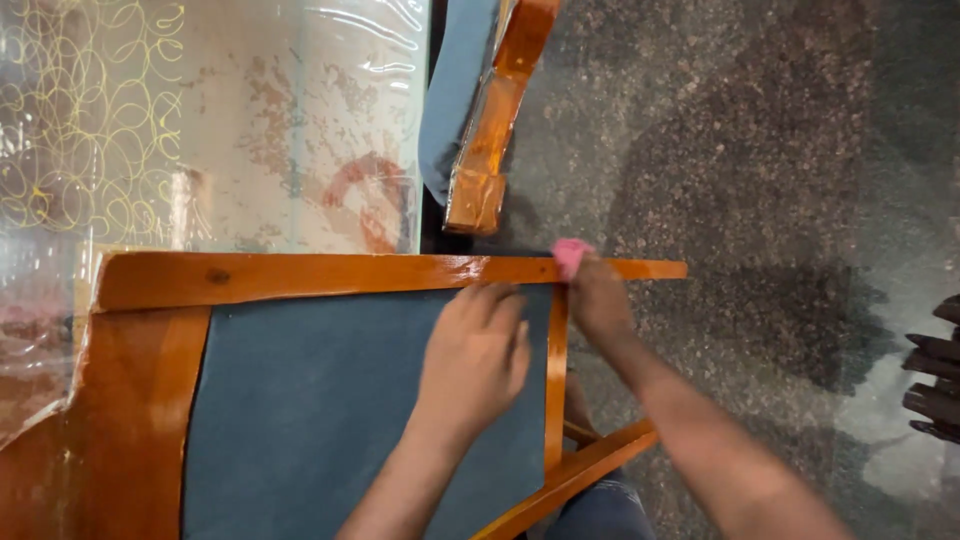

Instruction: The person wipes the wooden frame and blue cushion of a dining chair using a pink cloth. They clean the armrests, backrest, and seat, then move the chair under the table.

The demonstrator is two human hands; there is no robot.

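A wooden chair with a glossy orange-brown frame and a blue-grey padded seat fills the lower left. My left hand lies flat on the seat pad, fingers pointing at the frame rail. My right hand is closed around a small pink cloth and presses it on the rail near the chair's corner.
A table under clear plastic sheeting with a patterned cloth lies at upper left. A second wooden chair with a blue pad stands at top centre. Dark speckled stone floor spreads to the right. Dark objects sit at the right edge.
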